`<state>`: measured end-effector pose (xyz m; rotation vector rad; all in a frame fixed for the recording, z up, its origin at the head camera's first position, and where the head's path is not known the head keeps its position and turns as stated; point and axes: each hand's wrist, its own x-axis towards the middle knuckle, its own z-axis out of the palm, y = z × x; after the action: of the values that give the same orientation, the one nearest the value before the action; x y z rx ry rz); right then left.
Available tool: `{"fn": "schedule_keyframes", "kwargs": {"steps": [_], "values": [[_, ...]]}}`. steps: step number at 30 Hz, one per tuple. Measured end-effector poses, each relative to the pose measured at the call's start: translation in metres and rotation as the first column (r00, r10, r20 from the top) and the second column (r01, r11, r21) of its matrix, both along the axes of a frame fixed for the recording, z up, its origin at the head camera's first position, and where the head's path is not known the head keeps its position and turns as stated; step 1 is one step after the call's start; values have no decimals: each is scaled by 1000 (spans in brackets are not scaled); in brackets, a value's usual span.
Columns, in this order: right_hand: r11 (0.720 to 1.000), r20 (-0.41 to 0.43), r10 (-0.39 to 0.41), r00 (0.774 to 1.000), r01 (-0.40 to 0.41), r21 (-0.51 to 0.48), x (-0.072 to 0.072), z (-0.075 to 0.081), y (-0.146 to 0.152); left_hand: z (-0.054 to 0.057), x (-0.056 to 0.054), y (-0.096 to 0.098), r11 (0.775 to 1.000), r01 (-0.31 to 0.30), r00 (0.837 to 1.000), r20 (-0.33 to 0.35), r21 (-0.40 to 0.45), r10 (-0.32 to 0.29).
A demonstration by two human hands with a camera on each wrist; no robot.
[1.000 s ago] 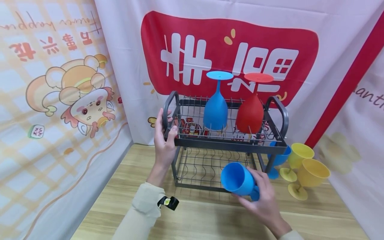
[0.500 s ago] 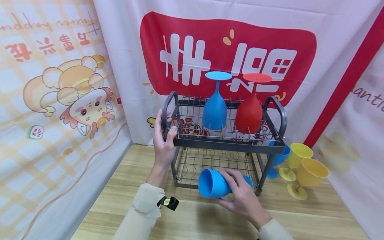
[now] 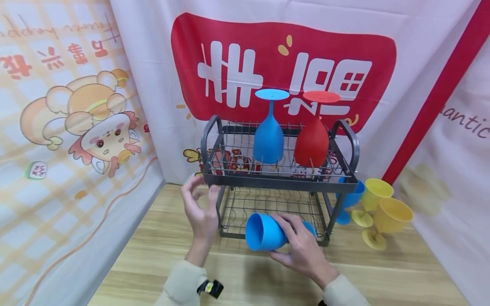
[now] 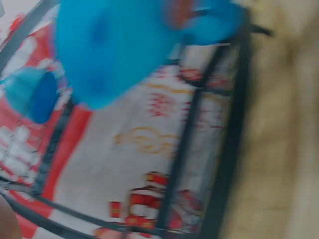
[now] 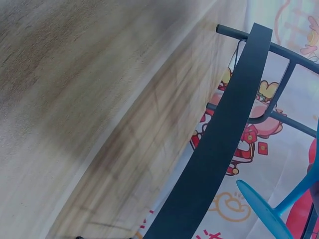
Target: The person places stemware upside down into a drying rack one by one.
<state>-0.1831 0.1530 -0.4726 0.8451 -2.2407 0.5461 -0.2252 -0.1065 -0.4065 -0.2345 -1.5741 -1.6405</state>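
My right hand [image 3: 300, 250] grips a blue goblet [image 3: 264, 233] tipped on its side, its mouth facing left, in front of the rack's lower tier. In the left wrist view this goblet [image 4: 114, 50] looms large and blurred at the top. My left hand [image 3: 200, 216] is beside the rack's left end, just below the upper tier, holding nothing, its fingers loosely bent. On the upper tier of the black two-tier dish rack [image 3: 279, 182], a blue goblet [image 3: 269, 140] and a red goblet [image 3: 311, 142] stand upside down, feet upward.
Right of the rack, a blue goblet [image 3: 351, 196], a yellow goblet [image 3: 375, 195] and an orange-yellow goblet [image 3: 392, 216] stand upright on the wooden table [image 3: 245, 280]. Printed cloth [image 3: 138, 55] hangs behind and at the sides.
The right hand has brought the blue goblet leftward and turned it from mouth toward the viewer to mouth left. The left hand has let go of the rack's upper left corner and dropped lower.
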Motion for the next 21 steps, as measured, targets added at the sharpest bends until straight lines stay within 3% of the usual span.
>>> {"fn": "schedule_keyframes", "kwargs": {"steps": [1,3,5,7,10,11,13,16,21], "values": [[1000,-3,3,1000,-3,3,0,0,-1,-10,6,1,1000,10,1000,-3,-19,-10],[1000,-4,6,1000,-6,6,0,1,-2,-28,17,3,991,87,996,25,-100,-85],[1000,-6,6,1000,-6,7,0,1,-3,-39,28,5,951,215,975,106,-224,-195],[1000,-14,10,1000,-10,5,0,1,-3,-45,35,8,872,350,932,217,-343,-289],[1000,-31,10,999,-10,12,-1,1,-2,-46,41,15,738,481,873,339,-473,-352],[1000,-35,13,999,-13,14,-1,1,-2,-46,42,17,704,505,860,362,-499,-360],[1000,-43,20,999,-19,14,-1,1,-3,-45,43,22,662,529,846,393,-531,-360],[1000,-52,26,998,-25,9,-1,1,-3,-45,43,26,653,536,840,412,-535,-352],[999,-128,29,991,-32,-26,3,-1,-4,-49,41,28,706,546,828,419,-451,-373]]}}
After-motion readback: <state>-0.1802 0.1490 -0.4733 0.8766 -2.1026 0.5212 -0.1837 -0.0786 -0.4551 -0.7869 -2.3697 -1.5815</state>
